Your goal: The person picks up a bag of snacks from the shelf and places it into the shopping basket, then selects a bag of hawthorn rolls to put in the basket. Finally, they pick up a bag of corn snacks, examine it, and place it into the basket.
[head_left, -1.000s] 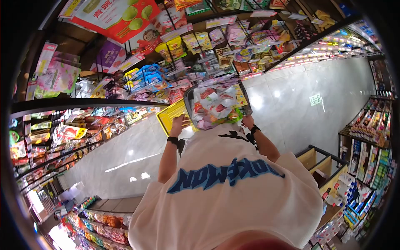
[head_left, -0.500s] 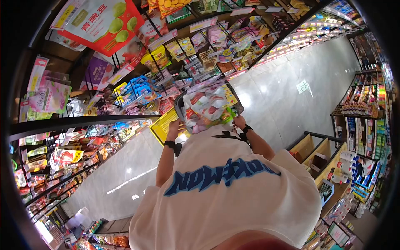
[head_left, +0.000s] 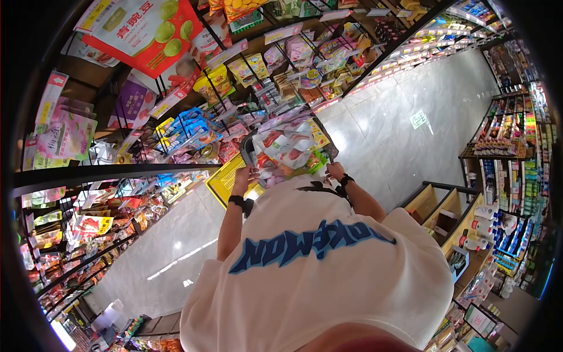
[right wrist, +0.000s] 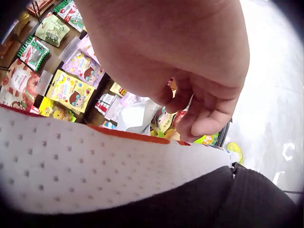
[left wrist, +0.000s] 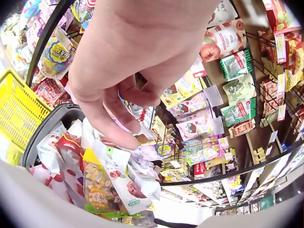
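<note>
A dark-rimmed basket (head_left: 247, 151) full of snack packs (head_left: 287, 148) stands just in front of the white shirt. At its near left side is my left hand (head_left: 242, 178). In the left wrist view, that hand (left wrist: 137, 61) hangs over the packs (left wrist: 126, 183), fingers loosely bent with nothing seen in them. My right hand (head_left: 335, 171) is by the near right corner. The right wrist view shows this hand (right wrist: 180, 57) with bent fingers above bright packs, no held thing visible; whether the fingertips touch one is unclear.
A yellow basket (head_left: 223, 183) sits left of the dark one. Racks of hanging snack bags (head_left: 193, 132) rise in front and to the left. Grey floor (head_left: 410, 126) stretches right, with wooden bins (head_left: 431, 205) near my right elbow.
The head view has turned and shifted, so the shelves, baskets and both hands lie further left in the picture. Both hands remain beside the dark basket.
</note>
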Motion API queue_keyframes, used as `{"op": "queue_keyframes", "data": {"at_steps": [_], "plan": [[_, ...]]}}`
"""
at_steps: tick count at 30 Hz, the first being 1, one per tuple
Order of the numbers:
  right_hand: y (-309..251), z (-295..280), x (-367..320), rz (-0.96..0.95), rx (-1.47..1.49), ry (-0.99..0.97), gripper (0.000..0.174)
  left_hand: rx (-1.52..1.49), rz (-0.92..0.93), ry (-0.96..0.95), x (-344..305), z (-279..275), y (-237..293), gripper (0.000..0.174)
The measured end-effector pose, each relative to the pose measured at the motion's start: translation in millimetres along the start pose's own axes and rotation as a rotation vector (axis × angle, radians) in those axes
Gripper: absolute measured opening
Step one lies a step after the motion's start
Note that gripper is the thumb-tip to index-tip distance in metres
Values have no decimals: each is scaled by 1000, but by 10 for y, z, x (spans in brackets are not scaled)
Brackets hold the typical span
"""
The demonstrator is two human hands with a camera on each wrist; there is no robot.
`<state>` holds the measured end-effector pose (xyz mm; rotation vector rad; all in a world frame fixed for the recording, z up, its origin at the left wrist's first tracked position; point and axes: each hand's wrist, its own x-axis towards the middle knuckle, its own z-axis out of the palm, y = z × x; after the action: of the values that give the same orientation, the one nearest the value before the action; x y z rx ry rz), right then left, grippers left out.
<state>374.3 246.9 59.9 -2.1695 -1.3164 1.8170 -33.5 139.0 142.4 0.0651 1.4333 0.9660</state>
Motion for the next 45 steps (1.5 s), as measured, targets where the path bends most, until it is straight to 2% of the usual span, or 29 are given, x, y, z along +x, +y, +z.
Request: {"op": "queue_keyframes", "data": {"at_steps": [26,29,35,38,41,43,44,45], "plan": [[59,71,3,-18,-76,-7,29,-11,-4,11,-108,-37,-167,21],[219,72,175,-97,-176,-22,30,-11,3,-3,-104,-64,-178,22],[269,118,245,-122,-167,1,32,-14,4,1,-71,-96,-189,22],[350,127,347,-267,-262,-23,35,-24,2,12,-68,-97,-184,23],[189,115,249,-103,-277,-56,34,-26,-35,19,-30,-180,-252,25],[314,131,514,-117,-279,-64,34,18,-76,58,107,-171,-209,26],[280,129,536,-274,-566,64,30,54,-21,31,91,-161,-156,28],[181,104,519,-341,-613,45,31,67,38,31,177,-170,-126,29]]}}
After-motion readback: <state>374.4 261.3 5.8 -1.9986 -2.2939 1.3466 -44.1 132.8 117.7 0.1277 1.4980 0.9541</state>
